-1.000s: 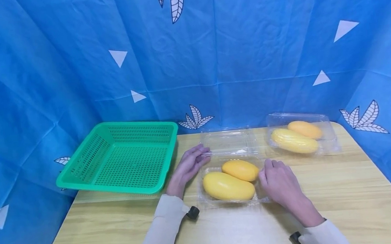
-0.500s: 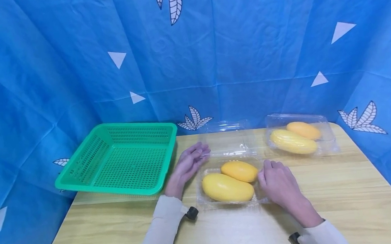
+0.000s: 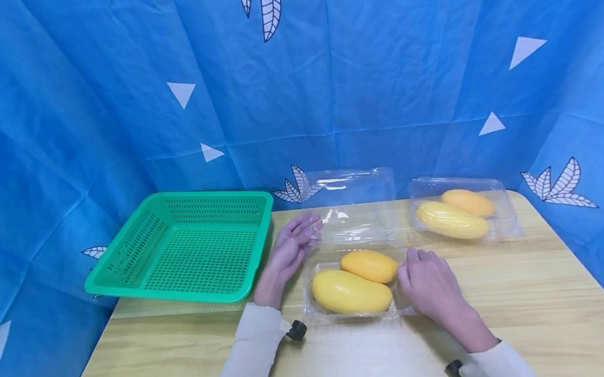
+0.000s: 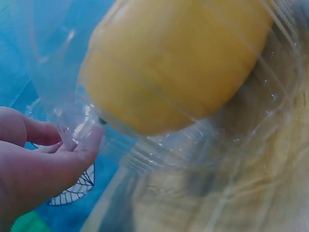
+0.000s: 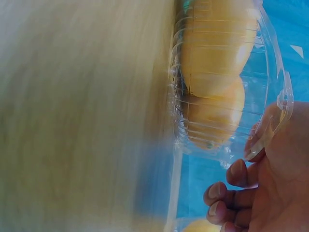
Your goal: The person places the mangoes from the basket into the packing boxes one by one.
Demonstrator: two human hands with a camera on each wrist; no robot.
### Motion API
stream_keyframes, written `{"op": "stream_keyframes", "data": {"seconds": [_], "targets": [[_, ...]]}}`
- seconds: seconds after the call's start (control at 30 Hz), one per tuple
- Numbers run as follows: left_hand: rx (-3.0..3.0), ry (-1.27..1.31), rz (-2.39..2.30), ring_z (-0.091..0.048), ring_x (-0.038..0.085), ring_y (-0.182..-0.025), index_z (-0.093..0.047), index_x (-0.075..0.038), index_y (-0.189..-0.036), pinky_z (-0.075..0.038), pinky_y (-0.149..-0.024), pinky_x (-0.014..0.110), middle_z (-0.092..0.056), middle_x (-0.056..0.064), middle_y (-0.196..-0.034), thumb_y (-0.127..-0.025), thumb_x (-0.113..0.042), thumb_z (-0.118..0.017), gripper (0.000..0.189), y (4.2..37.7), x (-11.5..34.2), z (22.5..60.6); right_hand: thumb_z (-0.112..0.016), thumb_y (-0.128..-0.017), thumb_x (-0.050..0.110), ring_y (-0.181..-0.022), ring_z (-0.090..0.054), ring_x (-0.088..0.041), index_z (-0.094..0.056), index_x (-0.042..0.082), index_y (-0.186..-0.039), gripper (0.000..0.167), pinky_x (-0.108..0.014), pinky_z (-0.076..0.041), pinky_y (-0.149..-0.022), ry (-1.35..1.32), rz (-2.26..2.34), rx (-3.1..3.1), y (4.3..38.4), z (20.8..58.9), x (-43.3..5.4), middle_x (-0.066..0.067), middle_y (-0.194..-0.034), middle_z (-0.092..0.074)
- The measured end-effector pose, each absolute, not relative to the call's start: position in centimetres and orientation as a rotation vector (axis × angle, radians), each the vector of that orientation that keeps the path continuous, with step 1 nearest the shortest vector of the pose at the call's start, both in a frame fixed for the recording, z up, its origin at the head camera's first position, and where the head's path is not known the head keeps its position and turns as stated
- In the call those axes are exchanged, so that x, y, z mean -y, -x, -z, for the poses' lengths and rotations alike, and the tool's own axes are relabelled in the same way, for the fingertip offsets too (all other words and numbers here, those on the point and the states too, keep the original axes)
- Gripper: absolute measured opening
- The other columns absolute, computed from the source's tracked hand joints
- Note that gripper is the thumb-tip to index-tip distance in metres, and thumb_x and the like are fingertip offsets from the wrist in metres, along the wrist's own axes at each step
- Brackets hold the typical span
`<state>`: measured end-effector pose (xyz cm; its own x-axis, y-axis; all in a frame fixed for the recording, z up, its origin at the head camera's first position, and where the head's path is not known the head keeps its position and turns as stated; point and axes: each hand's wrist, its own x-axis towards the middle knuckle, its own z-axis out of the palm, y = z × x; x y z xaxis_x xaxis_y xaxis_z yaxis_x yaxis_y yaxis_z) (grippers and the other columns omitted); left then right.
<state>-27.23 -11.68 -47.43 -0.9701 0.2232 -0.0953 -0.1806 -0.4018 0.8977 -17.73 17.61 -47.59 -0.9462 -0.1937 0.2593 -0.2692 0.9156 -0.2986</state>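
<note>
A clear plastic clamshell box [image 3: 313, 313] stands mid-table with its hinged lid [image 3: 357, 207] raised and tilted at the back. Two yellow mangoes lie in it: a larger front mango [image 3: 351, 292] and a smaller one [image 3: 369, 266] behind. At the lid's left edge is my left hand [image 3: 290, 243]; in the left wrist view its thumb and fingers [image 4: 89, 145] pinch the clear plastic. My right hand [image 3: 431, 282] grips the box's right rim. The right wrist view shows the thumb and index finger on the rim [image 5: 282, 104], other fingers curled below.
On the left is a green plastic basket [image 3: 268, 206] with a mesh bottom. At the back right stands a second clear box [image 3: 510, 209], closed over two mangoes [image 3: 453, 220]. A blue patterned curtain [image 3: 406, 83] hangs behind the wooden table [image 3: 538, 299].
The lid has swung upward from lying nearly flat behind the box, and my left hand has risen slightly with it. My right hand keeps its hold on the right rim.
</note>
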Motion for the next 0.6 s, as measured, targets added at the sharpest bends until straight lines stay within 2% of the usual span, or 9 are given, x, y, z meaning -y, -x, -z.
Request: {"op": "stream_keyframes", "data": {"seconds": [0.13, 0.23, 0.4, 0.53, 0.6], "targets": [[-1.664, -0.109, -2.44, -0.05, 0.037, -0.137, -0.036, 0.002, -0.153, -0.034, -0.117, 0.055, -0.05, 0.024, -0.149, -0.098, 0.013, -0.049, 0.058, 27.0, 11.5, 46.9, -0.047, -0.101, 0.014, -0.066, -0.04, -0.025, -0.042, 0.01, -0.079, 0.022, -0.038, -0.04, -0.063, -0.348, -0.496, 2.858, 17.7, 47.6, -17.6, -0.005, -0.071, -0.041], [-1.808, -0.162, -2.4, -0.055, 0.036, -0.133, -0.044, 0.002, -0.148, -0.036, -0.114, 0.059, -0.056, 0.023, -0.143, -0.096, 0.014, -0.052, 0.054, 26.7, 11.4, 46.5, -0.047, -0.101, 0.014, -0.066, -0.04, -0.025, -0.042, 0.01, -0.079, 0.023, -0.038, -0.039, -0.063, -0.351, -0.492, 2.859, 17.7, 47.6, -17.6, -0.005, -0.07, -0.04], [-1.989, -0.21, -2.329, -0.058, 0.035, -0.129, -0.049, 0.004, -0.143, -0.046, -0.109, 0.05, -0.062, 0.022, -0.136, -0.095, 0.014, -0.055, 0.049, 26.3, 11.4, 45.8, -0.046, -0.101, 0.014, -0.066, -0.039, -0.024, -0.042, 0.01, -0.079, 0.022, -0.037, -0.038, -0.063, -0.358, -0.498, 2.865, 17.7, 47.5, -17.5, -0.005, -0.071, -0.04], [-2.097, -0.246, -2.273, -0.06, 0.032, -0.127, -0.052, 0.005, -0.139, -0.049, -0.107, 0.043, -0.064, 0.02, -0.132, -0.094, 0.016, -0.053, 0.046, 25.8, 11.2, 45.0, -0.046, -0.101, 0.014, -0.066, -0.039, -0.024, -0.042, 0.01, -0.08, 0.022, -0.037, -0.038, -0.063, -0.358, -0.503, 2.871, 17.7, 47.5, -17.6, -0.005, -0.071, -0.04], [-2.17, -0.284, -2.23, -0.06, 0.032, -0.126, -0.055, 0.004, -0.136, -0.047, -0.109, 0.045, -0.065, 0.02, -0.131, -0.093, 0.019, -0.051, 0.045, 25.5, 11.2, 44.6, -0.045, -0.101, 0.014, -0.066, -0.039, -0.024, -0.042, 0.01, -0.08, 0.022, -0.037, -0.038, -0.063, -0.36, -0.505, 2.874, 17.7, 47.5, -17.6, -0.005, -0.071, -0.041]]}}
